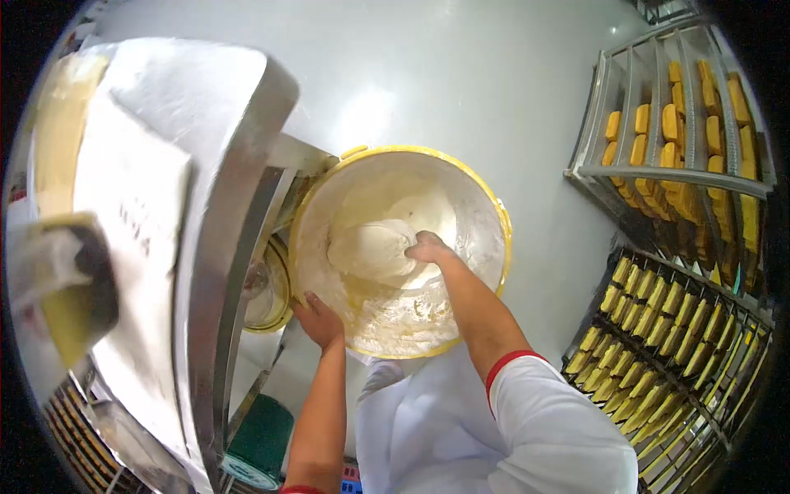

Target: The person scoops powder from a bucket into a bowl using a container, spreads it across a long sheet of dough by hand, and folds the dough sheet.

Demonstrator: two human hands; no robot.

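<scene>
A large round tub (504, 235) with a yellow rim stands in front of me, its inner wall coated with pale residue. Inside lies a pale, oval scoop-like or dough-like mass (372, 249) among white powder (403, 325). My right hand (429, 247) reaches into the tub, fingers closed at the right end of the oval mass; what exactly they grip is hard to make out. At the tub's lower left rim is my left hand (319, 319), its fingers apart and its palm near or against the outer side.
Left of the tub stands a metal table (222, 206) with a white sheet (132, 214). Below it are a smaller yellow-rimmed container (284, 284) and a green bin (260, 436). Racks with yellow pieces (671, 123) and loaded trays (650, 305) stand at right.
</scene>
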